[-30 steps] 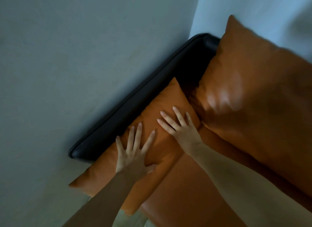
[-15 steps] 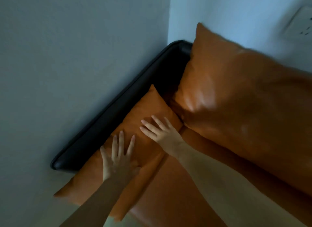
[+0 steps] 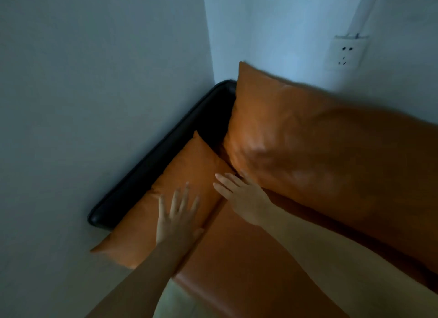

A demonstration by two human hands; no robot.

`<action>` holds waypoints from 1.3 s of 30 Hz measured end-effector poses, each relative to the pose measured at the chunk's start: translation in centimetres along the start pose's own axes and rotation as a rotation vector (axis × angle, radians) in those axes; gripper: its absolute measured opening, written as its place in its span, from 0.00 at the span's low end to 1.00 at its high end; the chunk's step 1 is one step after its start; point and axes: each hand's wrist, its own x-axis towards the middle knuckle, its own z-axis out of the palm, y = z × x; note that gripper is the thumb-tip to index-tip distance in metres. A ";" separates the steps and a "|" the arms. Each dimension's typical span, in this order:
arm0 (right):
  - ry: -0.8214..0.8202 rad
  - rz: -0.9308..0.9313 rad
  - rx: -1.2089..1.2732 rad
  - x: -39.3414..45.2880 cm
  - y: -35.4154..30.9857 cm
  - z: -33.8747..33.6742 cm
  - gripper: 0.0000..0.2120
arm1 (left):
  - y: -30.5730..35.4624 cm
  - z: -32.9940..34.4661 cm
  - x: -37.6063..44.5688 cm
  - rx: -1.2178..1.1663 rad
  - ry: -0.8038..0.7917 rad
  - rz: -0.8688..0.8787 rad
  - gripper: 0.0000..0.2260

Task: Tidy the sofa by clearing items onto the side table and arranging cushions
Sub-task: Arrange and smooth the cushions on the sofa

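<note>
A small orange leather cushion point(image 3: 189, 166) leans along the sofa's black armrest point(image 3: 151, 166). My left hand point(image 3: 177, 218) lies flat on its lower half with fingers spread. My right hand point(image 3: 239, 194) rests open at the cushion's right edge, fingertips near the gap beside a large orange back cushion point(image 3: 320, 149) that stands against the wall. Neither hand holds anything. The orange sofa seat point(image 3: 237, 265) lies under my forearms.
Grey walls close in on the left and behind the sofa, meeting in a corner above the armrest. A white wall socket point(image 3: 346, 53) with a cable duct above it sits at the upper right. The room is dim.
Both hands have slid back toward me along the small cushion, fingers still spread. The view has shifted, so the socket now shows.
</note>
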 end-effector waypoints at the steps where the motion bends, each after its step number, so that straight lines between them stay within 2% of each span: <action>1: -0.001 0.016 0.013 -1.0 0.2 -0.4 0.36 | 0.3 -0.7 -0.1 0.003 0.024 0.041 0.40; 6: 0.019 0.140 0.043 -6.9 1.5 -0.5 0.33 | 3.1 -3.3 0.4 -0.030 0.206 0.216 0.40; 11: -0.049 0.333 0.038 -12.9 1.7 0.5 0.34 | 6.5 -5.8 -0.8 0.019 0.231 0.330 0.40; 19: -0.011 0.549 0.065 -24.7 2.2 1.3 0.30 | 14.3 -9.1 -3.3 -0.055 0.396 0.568 0.41; 22: 0.006 0.653 0.073 -30.4 2.6 2.3 0.29 | 18.7 -10.8 -4.8 -0.043 0.474 0.659 0.41; 27: 0.172 0.801 0.111 -40.2 2.6 4.1 0.26 | 27.3 -13.6 -9.3 -0.011 0.458 0.715 0.41; 30: 0.153 0.861 0.120 -46.4 3.3 5.4 0.26 | 33.0 -15.0 -13.0 0.017 0.489 0.748 0.39; 34: 0.075 0.912 0.150 -55.2 3.8 6.5 0.27 | 40.7 -16.8 -17.7 -0.003 0.474 0.818 0.42; 39: 0.059 0.975 0.116 -66.0 5.1 7.8 0.28 | 50.1 -20.1 -23.9 -0.038 0.535 0.896 0.42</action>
